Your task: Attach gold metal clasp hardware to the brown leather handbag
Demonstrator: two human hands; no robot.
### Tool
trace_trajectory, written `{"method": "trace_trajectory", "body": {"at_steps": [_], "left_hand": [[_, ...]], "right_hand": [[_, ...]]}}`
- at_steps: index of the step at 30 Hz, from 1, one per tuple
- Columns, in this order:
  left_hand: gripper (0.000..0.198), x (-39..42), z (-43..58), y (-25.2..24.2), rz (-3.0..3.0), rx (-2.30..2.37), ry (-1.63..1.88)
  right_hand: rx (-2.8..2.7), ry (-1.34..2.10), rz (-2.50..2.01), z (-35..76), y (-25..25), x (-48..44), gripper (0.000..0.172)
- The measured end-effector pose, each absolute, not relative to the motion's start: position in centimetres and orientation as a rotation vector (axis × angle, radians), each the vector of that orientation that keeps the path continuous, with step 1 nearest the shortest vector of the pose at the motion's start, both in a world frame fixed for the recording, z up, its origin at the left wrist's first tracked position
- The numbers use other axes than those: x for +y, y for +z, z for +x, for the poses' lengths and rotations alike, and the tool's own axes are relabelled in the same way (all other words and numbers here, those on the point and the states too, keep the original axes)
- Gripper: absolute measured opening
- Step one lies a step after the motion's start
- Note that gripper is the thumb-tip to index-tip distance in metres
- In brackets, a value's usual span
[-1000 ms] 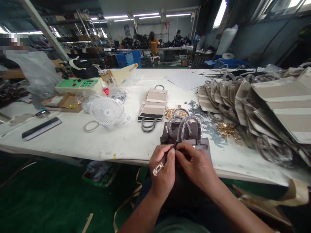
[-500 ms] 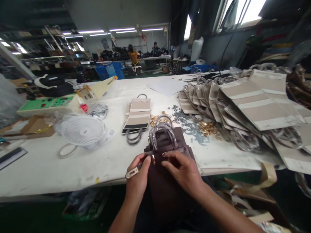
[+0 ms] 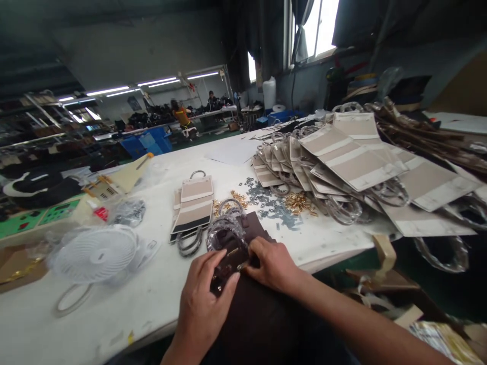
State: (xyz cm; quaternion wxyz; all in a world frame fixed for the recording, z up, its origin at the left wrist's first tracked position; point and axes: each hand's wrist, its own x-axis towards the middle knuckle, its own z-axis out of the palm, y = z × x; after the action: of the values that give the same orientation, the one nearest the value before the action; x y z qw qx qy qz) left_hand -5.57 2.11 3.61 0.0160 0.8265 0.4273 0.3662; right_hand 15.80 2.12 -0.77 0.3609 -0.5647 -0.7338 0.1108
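Observation:
A dark brown handbag (image 3: 262, 309) lies toward me over the table's near edge, its looped handles (image 3: 228, 230) wrapped in clear plastic. My left hand (image 3: 203, 299) is closed on the bag's strap, thumb below and fingers above, with shiny metal fittings (image 3: 219, 287) showing between them. Opposite it, my right hand (image 3: 272, 266) pinches the strap's other side, where a small metal piece (image 3: 240, 266) glints at the fingertips. The right fingers partly hide what they grip. Past the bag are gold-coloured metal pieces (image 3: 238, 197) and scattered grey metal plates (image 3: 270, 203).
Beige bag panels (image 3: 353, 157) with wrapped handles are heaped at the right. Another beige panel (image 3: 196, 203) lies left of the bag. A white fan (image 3: 97, 253) lies farther left, near a green-topped machine (image 3: 41, 218). A person (image 3: 182, 116) sits in the background.
My view has turned right, so the table appears shifted left and tilted. My right hand's fingers have closed in on the strap; my left hand has turned, its back now facing up.

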Motion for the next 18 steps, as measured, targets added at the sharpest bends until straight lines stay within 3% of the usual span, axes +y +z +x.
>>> {"method": "trace_trajectory", "body": {"at_steps": [2, 6, 9, 13, 15, 18], "left_hand": [[0.041, 2.5, -4.7, 4.2, 2.574, 1.266, 1.048], [0.047, 4.8, -2.0, 4.4, 2.737, 1.07, 0.843], [0.045, 7.2, 0.5, 4.1, 2.857, 0.887, 0.591], [0.021, 9.7, 2.4, 3.9, 2.868, 0.806, 0.374], [0.019, 10.3, 2.6, 4.0, 2.84, 0.807, 0.328], [0.022, 10.8, 2.3, 4.8, 2.831, 0.761, 0.204]], "right_hand": [[-1.638, 0.416, -1.345, 16.5, -1.4, 2.1, 0.008], [-1.133, 0.903, -1.097, 17.4, -2.1, 1.5, 0.022], [-1.103, 1.125, -0.995, 18.7, -2.4, 1.3, 0.03], [-1.344, 0.728, -1.412, 24.2, -3.9, 2.4, 0.032], [-1.338, 0.399, -1.756, 28.2, -5.3, 3.6, 0.028], [-1.283, 0.249, -1.999, 33.3, -7.3, 5.6, 0.027]]}}
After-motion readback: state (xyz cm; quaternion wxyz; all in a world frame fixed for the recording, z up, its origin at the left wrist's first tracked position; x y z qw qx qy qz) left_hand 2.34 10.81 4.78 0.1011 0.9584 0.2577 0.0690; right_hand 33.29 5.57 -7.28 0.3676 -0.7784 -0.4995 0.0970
